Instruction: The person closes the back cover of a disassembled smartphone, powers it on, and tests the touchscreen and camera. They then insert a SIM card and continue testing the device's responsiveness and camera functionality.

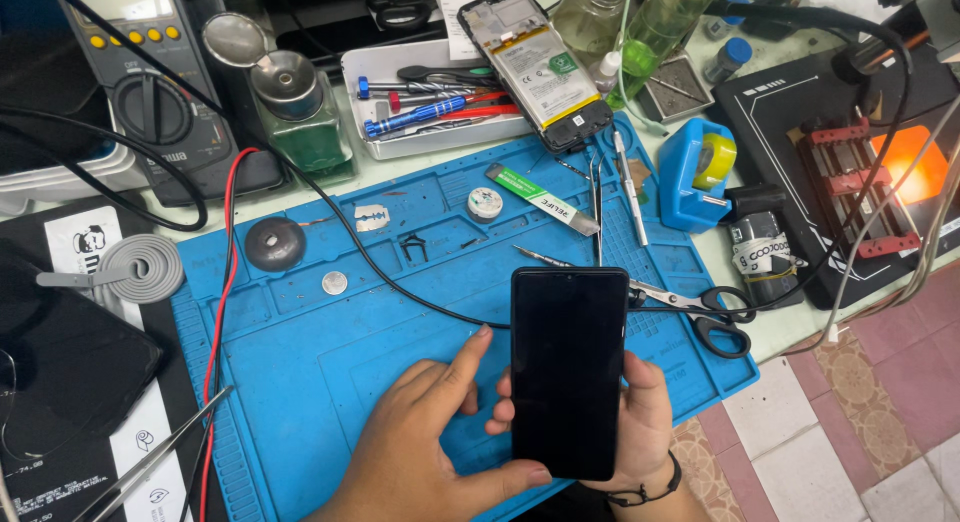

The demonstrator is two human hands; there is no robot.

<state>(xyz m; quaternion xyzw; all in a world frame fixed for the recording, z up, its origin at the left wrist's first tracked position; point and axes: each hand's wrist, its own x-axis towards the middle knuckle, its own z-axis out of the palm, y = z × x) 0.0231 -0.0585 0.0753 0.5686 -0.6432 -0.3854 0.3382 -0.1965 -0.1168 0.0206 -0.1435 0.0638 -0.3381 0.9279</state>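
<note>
Both hands were bare, with no sleeves in view. The right hand wore a thin black cord bracelet at the wrist; the left hand wore nothing.

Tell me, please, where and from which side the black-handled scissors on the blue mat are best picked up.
Take the scissors by the black handle loops, coming from the right edge of the blue mat. The loops lie bare there, while the blades point left and run behind the dark phone held in the right hand and left hand.

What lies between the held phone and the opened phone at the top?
In the head view: scissors, tweezers and a green-white tube on the blue mat.
</note>
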